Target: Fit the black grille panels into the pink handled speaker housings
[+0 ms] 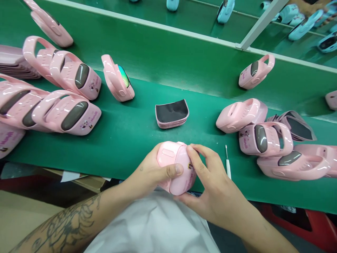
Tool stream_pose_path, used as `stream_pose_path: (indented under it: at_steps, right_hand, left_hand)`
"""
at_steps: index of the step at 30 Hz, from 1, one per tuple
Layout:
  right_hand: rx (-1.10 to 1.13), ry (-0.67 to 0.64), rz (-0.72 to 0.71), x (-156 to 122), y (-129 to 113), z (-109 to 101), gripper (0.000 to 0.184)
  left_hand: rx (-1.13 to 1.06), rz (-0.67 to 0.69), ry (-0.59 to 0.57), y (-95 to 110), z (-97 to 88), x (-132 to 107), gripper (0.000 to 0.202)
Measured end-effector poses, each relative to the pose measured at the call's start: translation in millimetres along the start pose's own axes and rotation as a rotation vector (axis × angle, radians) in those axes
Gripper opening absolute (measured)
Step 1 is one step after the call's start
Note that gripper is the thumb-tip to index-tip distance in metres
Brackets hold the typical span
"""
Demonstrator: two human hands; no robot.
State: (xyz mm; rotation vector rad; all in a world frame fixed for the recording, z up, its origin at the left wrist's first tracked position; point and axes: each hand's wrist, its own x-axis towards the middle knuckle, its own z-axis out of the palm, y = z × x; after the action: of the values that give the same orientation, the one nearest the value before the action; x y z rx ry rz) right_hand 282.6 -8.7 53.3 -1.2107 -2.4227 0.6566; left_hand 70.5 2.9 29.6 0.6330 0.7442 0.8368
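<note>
Both my hands hold a pink plastic case (177, 169) with a printed cartoon decal, just above the belt's near edge. My left hand (151, 172) grips its left side, thumb across the front. My right hand (207, 175) wraps its right side, fingers on top. Straight ahead lies a small stack of pink shells with black lining (172, 113). Nearest my right hand stands a thin white-handled pick (228, 168). Similar pink handled cases with dark oval windows lie in heaps to the left (67, 117) and right (265, 139).
The cases rest on a green conveyor belt (123, 154) with a white side rail (168, 31) behind it. Beyond the rail, a second green belt carries pale blue cases (302, 25). A red stool (297, 225) stands below the belt at the right.
</note>
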Motion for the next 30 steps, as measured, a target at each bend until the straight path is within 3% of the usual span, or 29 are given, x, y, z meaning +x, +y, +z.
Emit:
stream_pose_path:
  at_steps: [8, 13, 19, 30]
  right_hand:
    - [-0.018, -0.053, 0.051, 1, -5, 0, 0.095]
    - [0.004, -0.061, 0.041, 1, -3, 2, 0.096]
    - [0.009, -0.043, 0.022, 1, -1, 3, 0.094]
    - [-0.072, 0.046, -0.159, 8, 0, 7, 0.080]
  left_hand:
    - [-0.036, -0.007, -0.040, -4, -0.8, -1, 0.037]
    - [-0.054, -0.062, 0.024, -6, -2.6, -2, 0.050]
    - [-0.061, -0.044, 0.018, -11, -2.4, 0, 0.046]
    - [0.053, -0.003, 0.147, -4, 1.0, -7, 0.088]
